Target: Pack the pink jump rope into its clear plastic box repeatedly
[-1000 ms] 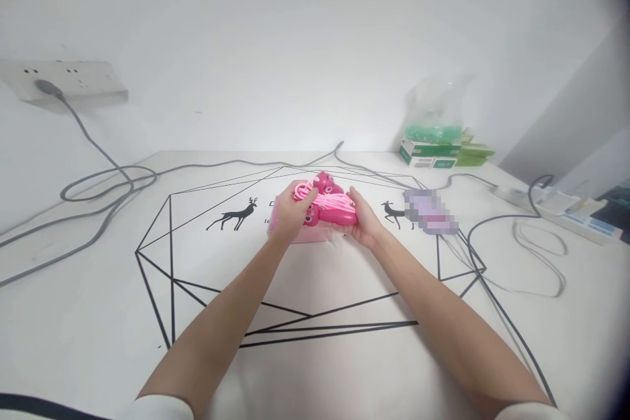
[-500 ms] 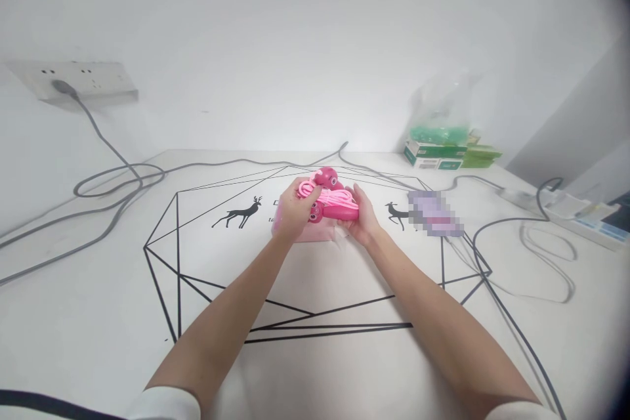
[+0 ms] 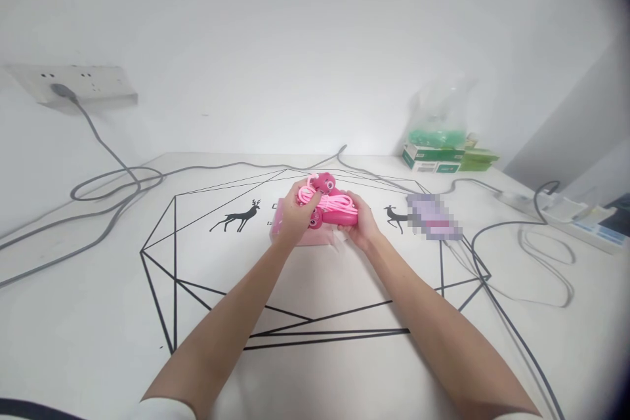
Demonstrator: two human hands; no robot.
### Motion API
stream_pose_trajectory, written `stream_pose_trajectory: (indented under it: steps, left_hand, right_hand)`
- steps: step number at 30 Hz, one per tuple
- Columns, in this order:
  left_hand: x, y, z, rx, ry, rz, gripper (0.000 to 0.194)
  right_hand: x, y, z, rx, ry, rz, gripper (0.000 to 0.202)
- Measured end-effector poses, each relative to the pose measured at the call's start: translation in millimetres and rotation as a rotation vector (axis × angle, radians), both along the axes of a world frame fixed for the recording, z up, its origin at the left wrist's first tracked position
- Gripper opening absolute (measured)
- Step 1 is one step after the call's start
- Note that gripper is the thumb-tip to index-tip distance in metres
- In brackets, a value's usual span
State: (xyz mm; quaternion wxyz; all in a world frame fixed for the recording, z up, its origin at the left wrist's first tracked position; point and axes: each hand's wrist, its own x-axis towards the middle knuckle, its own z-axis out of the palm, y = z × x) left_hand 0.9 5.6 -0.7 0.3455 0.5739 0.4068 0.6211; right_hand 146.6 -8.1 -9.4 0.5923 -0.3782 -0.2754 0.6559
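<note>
A pink jump rope (image 3: pixel 339 215) with dark pink handles, animal-like faces on their ends and a bundled light pink cord is held between both hands. My left hand (image 3: pixel 294 213) grips its left side, the thumb across the cord. My right hand (image 3: pixel 363 222) has its fingers around the right end of a handle. Beneath and behind them a pink box (image 3: pixel 315 237) rests on the white table (image 3: pixel 305 282), partly hidden by my left hand and the rope. Something clear, perhaps plastic, shows at the box's right side.
A blurred purple object (image 3: pixel 434 216) lies to the right. Green and white boxes (image 3: pixel 433 159) with a plastic bag (image 3: pixel 440 111) on top stand at the back right. Grey cables (image 3: pixel 111 210) run along the left, back and right. A power strip (image 3: pixel 566 213) sits far right.
The view has shifted slightly. The fingers of my right hand have closed in a little around the handle's end, and the rope remains held in both hands.
</note>
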Motion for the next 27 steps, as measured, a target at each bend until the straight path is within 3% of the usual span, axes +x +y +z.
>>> stream_pose_trajectory:
  steps: [7,15,27]
  left_hand:
    - [2.0,-7.0,10.7,-0.040,-0.070,-0.077,0.057]
    - [8.6,-5.0,11.6,-0.202,-0.167,-0.064,0.054]
    - [3.8,0.5,14.6,-0.296,-0.199,-0.140,0.059]
  right_hand:
    - [-3.1,-1.2,6.9,0.042,-0.096,-0.178,0.034]
    - [0.2,-0.1,7.6,0.081,-0.235,-0.299,0.043]
    - [2.4,-4.0,3.6,0.169,-0.282,-0.293,0.042]
